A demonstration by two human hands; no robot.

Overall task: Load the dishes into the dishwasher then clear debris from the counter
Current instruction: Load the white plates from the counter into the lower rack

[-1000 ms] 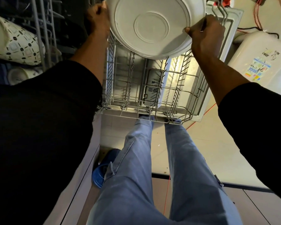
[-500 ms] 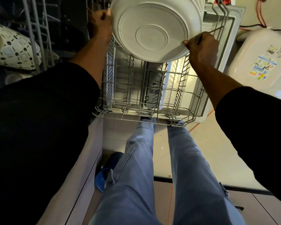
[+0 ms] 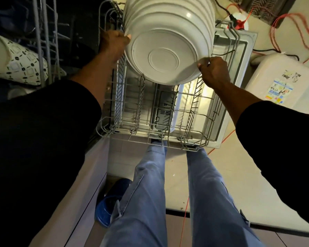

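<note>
A large white ribbed bowl (image 3: 163, 59) is held in the air over the far half of the dishwasher's lower rack (image 3: 146, 138), tipped so its flat base faces the camera and its opening faces away. The left hand (image 3: 114, 41) grips the bowl's rim on the left, fingers curled round the edge with the thumb on the outside wall. The right hand (image 3: 213, 68) grips the lower right of the rim in the same way, fingers clenched on it. The bowl's lowest edge hangs just above the rack's upright tines; I cannot tell whether it touches them.

The rack is pulled out over the open dishwasher door (image 3: 243, 56), and the door's detergent compartment (image 3: 163, 111) shows through the wires beneath the bowl. The near part of the rack holds no dishes.

To the left, behind the grey wires of an upper rack (image 3: 43, 41), lies a white dish with a dark geometric pattern (image 3: 20, 66) on its side. Right of the door a white plastic container (image 3: 278, 81) with a colourful label stands on the floor, and red cables (image 3: 292, 29) loop near it. Below the rack are the person's legs in blue jeans (image 3: 146, 193) — a blue slipper (image 3: 111, 202) sits beside the left one
</note>
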